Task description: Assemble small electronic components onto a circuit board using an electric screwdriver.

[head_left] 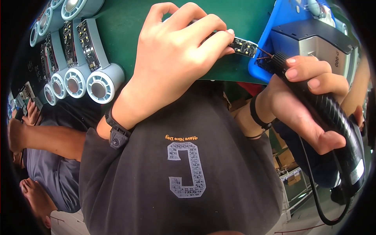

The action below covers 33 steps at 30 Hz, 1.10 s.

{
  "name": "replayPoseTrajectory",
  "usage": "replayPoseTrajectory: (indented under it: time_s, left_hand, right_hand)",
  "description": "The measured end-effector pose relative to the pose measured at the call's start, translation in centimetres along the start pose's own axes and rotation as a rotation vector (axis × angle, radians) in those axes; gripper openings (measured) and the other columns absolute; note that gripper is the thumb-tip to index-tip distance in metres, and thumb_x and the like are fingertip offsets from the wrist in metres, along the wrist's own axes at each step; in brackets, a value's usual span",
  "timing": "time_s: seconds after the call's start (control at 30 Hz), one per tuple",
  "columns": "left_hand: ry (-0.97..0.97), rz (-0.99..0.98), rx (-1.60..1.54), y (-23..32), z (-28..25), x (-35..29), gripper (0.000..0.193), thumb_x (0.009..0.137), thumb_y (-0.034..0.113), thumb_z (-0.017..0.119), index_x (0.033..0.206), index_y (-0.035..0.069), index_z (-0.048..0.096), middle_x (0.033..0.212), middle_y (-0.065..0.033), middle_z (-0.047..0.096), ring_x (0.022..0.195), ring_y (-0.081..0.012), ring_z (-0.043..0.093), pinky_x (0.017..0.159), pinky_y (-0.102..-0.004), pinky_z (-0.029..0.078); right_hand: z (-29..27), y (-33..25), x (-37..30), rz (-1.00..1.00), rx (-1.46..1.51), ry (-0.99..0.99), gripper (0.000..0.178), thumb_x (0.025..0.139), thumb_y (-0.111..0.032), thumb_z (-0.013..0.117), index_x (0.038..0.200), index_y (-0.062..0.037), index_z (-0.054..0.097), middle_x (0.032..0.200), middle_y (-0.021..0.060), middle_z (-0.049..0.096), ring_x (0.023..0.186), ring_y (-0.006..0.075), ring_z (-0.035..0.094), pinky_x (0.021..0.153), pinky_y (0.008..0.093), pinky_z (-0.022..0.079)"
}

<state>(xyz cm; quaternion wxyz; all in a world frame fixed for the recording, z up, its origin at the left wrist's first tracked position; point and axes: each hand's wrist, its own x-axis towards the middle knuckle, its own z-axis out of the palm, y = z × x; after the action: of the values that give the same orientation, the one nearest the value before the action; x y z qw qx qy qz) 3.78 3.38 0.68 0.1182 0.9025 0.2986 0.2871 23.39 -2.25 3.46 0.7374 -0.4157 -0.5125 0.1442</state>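
My left hand [180, 51] is closed around a narrow black circuit board [245, 47], with a pale edge showing along its far side. Most of whatever lies under those fingers is hidden. In my right hand [309, 94] is a black electric screwdriver [329, 107], its cable hanging down in a loop. The thin screwdriver bit points left toward the exposed end of the board; whether it touches, I cannot tell. Off to the left stand several light-blue round-ended housings [105, 87], each with a strip of circuit board along its arm.
Beneath my hands is a green work mat [121, 23]. A blue bin [270, 29] lies to the right, beside a grey metal box with a black top [313, 35]. At the far left another person's hand [32, 113] is near small parts.
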Motion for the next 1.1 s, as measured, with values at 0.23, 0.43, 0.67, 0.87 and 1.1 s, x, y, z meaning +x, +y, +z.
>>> replayPoseTrajectory:
  time_s: [0.23,0.43,0.67,0.87,1.1]
  left_hand:
    - [0.008,0.001,0.011,-0.1,0.2,-0.1,0.025,0.081,0.026,0.089,0.102,0.017,0.079,0.098,0.0086,0.075,0.088,-0.0158,0.068,0.084,-0.0355,0.049]
    - [0.037,0.006,0.013,-0.1,0.4,-0.2,0.026,0.08,0.027,0.089,0.102,0.018,0.079,0.097,0.0092,0.073,0.085,-0.0142,0.066,0.083,-0.0346,0.048]
    - [0.037,-0.026,-0.027,0.1,0.3,-0.2,0.028,0.078,0.025,0.09,0.104,0.018,0.08,0.092,0.0082,0.069,0.081,-0.0135,0.064,0.083,-0.033,0.047]
    - [0.036,-0.013,-0.021,-0.3,0.4,-0.7,0.03,0.077,0.025,0.09,0.106,0.018,0.083,0.088,0.0067,0.066,0.076,-0.0142,0.061,0.08,-0.0326,0.044]
    - [0.007,0.018,-0.007,-0.4,0.4,-0.4,0.028,0.078,0.024,0.091,0.104,0.017,0.084,0.088,0.0057,0.065,0.075,-0.0143,0.059,0.079,-0.0329,0.043]
  right_hand:
    - [-1.4,1.5,0.3,-0.005,0.107,-0.044,0.071,0.104,-0.085,0.025,0.14,-0.0258,0.039,0.082,0.0104,0.055,0.046,0.0232,0.048,0.042,0.0372,0.045]
    - [-1.2,1.6,0.1,-0.01,0.008,-0.032,0.069,0.104,-0.085,0.027,0.14,-0.0275,0.041,0.081,0.0105,0.054,0.045,0.023,0.047,0.042,0.0377,0.047]
    - [-1.0,1.6,-0.2,0.005,-0.074,0.071,0.069,0.105,-0.083,0.028,0.139,-0.0242,0.042,0.078,0.0099,0.054,0.044,0.022,0.046,0.042,0.0373,0.047]
    - [0.1,-1.6,0.8,-0.158,-0.2,0.191,0.066,0.107,-0.08,0.03,0.134,-0.0217,0.044,0.079,0.0065,0.053,0.044,0.0196,0.045,0.04,0.0349,0.044]
    - [-6.2,-5.6,4.9,-0.257,-0.294,0.232,0.061,0.108,-0.076,0.032,0.129,-0.0206,0.046,0.078,0.0032,0.052,0.044,0.0181,0.044,0.039,0.0329,0.042]
